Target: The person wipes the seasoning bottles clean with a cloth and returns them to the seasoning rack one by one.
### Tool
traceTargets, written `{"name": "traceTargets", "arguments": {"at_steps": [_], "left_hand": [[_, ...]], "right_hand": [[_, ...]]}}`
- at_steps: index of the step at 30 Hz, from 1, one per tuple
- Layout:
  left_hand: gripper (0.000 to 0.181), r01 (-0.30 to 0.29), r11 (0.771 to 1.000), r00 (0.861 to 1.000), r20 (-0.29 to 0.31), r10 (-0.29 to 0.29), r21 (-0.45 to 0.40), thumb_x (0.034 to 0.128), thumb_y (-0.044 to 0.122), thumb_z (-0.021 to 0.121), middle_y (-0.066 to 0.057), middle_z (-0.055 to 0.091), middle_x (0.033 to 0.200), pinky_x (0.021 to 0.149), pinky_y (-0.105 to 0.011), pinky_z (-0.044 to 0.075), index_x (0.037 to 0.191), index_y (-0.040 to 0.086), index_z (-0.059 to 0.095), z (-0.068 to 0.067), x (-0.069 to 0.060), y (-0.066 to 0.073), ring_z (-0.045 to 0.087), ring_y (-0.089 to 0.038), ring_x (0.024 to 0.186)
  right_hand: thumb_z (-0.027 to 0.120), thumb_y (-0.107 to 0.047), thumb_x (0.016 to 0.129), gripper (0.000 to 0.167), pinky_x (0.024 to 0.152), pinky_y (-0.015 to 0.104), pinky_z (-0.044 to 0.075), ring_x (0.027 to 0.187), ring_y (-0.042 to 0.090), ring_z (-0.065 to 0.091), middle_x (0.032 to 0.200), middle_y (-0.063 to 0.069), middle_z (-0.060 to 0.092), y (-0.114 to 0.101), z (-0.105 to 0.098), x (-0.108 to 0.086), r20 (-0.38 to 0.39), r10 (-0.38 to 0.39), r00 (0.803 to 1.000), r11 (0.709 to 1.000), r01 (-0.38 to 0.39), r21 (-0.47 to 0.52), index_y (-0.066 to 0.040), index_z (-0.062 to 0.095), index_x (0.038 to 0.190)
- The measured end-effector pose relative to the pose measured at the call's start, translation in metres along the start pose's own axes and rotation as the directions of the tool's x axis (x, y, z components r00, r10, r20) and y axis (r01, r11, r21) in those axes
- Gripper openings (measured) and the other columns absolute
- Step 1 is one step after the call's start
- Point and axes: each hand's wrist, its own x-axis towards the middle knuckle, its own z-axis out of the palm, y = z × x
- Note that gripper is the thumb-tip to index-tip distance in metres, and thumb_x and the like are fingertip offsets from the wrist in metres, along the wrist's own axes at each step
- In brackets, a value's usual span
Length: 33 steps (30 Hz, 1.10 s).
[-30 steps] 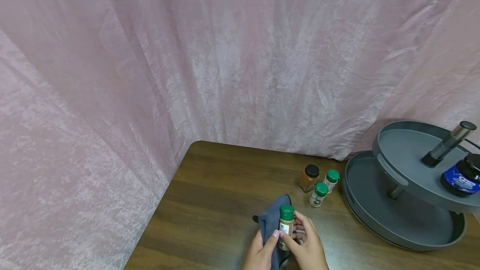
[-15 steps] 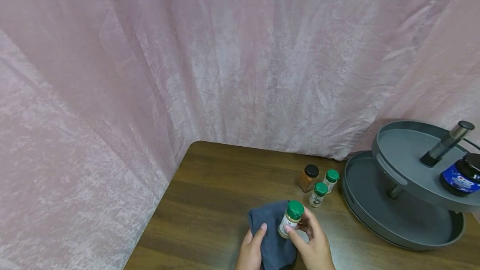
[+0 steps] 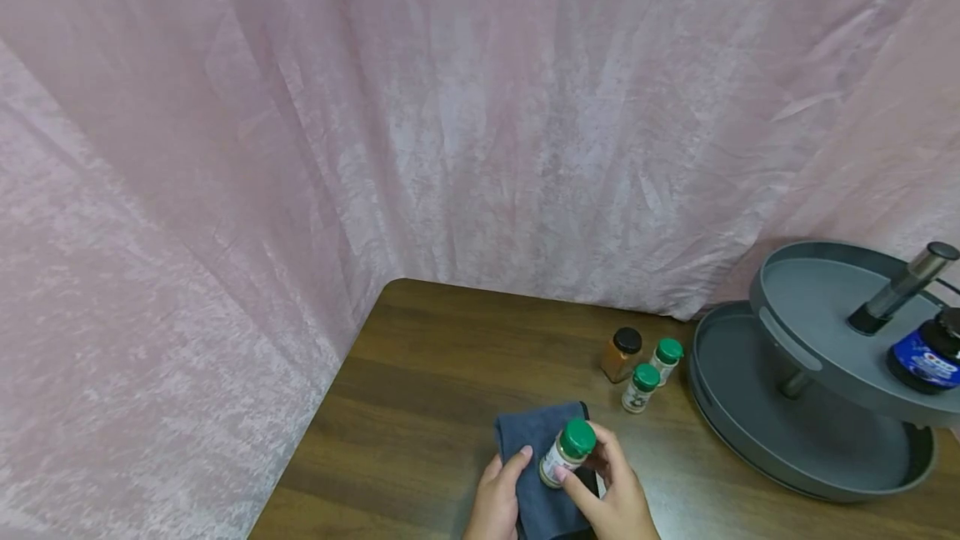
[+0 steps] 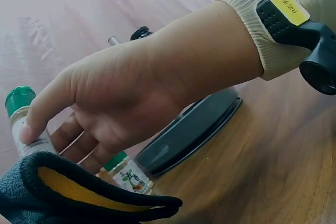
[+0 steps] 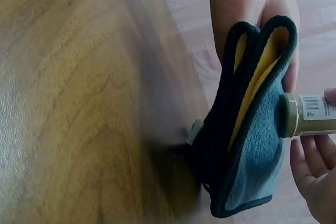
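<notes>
In the head view, my left hand point(image 3: 497, 497) holds a folded blue-grey cloth point(image 3: 542, 507) with its thumb on top. My right hand point(image 3: 617, 490) grips a green-capped spice bottle point(image 3: 553, 465), tilted over the cloth, thumb on its label. The right wrist view has the base of the bottle point(image 5: 314, 115) against the cloth point(image 5: 258, 150), whose folds show a yellow inner side; the left hand point(image 5: 247, 3) is behind the cloth. In the left wrist view, the right hand point(image 4: 121, 87) pinches the bottle point(image 4: 20, 121) above the cloth's dark edge point(image 4: 105, 187).
Behind my right hand stand an amber jar with a black lid point(image 3: 621, 355) and two green-capped bottles point(image 3: 637, 390), point(image 3: 667, 359). At the right is a grey two-tier round tray point(image 3: 810, 448), with a dark blue-labelled jar point(image 3: 926, 352) on its upper tier.
The cloth was folded up beside the bottle and now lies spread beneath it. The bottle went from upright to tilted, then shifted slightly left and down with my right hand.
</notes>
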Motion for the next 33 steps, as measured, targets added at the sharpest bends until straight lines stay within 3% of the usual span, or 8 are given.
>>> {"name": "traceTargets", "arguments": {"at_steps": [9,17,26,33], "left_hand": [[0.045,0.026,1.0,1.0,0.009,-0.026,0.006,0.1036,0.029,0.054,-0.006,0.074,0.11,0.086,-0.03,0.056,0.135,-0.003,0.054,-0.001,0.0,0.003,0.07,-0.015,0.097],[0.047,0.049,0.992,0.999,0.005,-0.05,0.114,0.1042,0.031,0.052,-0.007,0.076,0.108,0.085,-0.027,0.055,0.133,-0.005,0.058,0.0,0.0,-0.001,0.07,-0.012,0.091],[0.053,0.031,0.981,0.999,-0.048,-0.022,0.191,0.1041,0.036,0.051,-0.016,0.074,0.115,0.087,-0.027,0.055,0.131,-0.009,0.058,0.002,0.003,0.0,0.069,-0.012,0.094],[0.055,0.032,0.99,0.997,-0.078,-0.021,0.137,0.1044,0.036,0.051,-0.013,0.074,0.112,0.084,-0.026,0.056,0.132,-0.011,0.055,0.0,0.006,0.002,0.069,-0.012,0.093]], "right_hand": [[0.081,-0.005,0.084,0.058,0.087,0.03,0.055,0.101,-0.002,0.059,0.121,-0.006,0.062,0.004,-0.009,0.007,-0.069,-0.048,0.996,0.99,0.038,-0.136,-0.012,0.055,0.135],[0.079,-0.007,0.086,0.055,0.09,0.015,0.05,0.108,-0.005,0.059,0.122,-0.008,0.062,0.002,-0.011,0.011,-0.107,-0.034,0.994,0.995,0.024,-0.094,-0.014,0.053,0.135],[0.078,0.0,0.085,0.055,0.089,0.016,0.052,0.11,-0.001,0.063,0.12,0.008,0.07,0.003,-0.006,0.007,-0.026,-0.09,0.996,0.992,0.092,0.081,-0.006,0.051,0.133],[0.079,-0.007,0.087,0.055,0.086,0.024,0.055,0.105,0.0,0.063,0.118,0.001,0.068,-0.001,-0.007,0.003,0.054,-0.043,0.998,0.998,0.041,0.042,-0.006,0.052,0.135]]}}
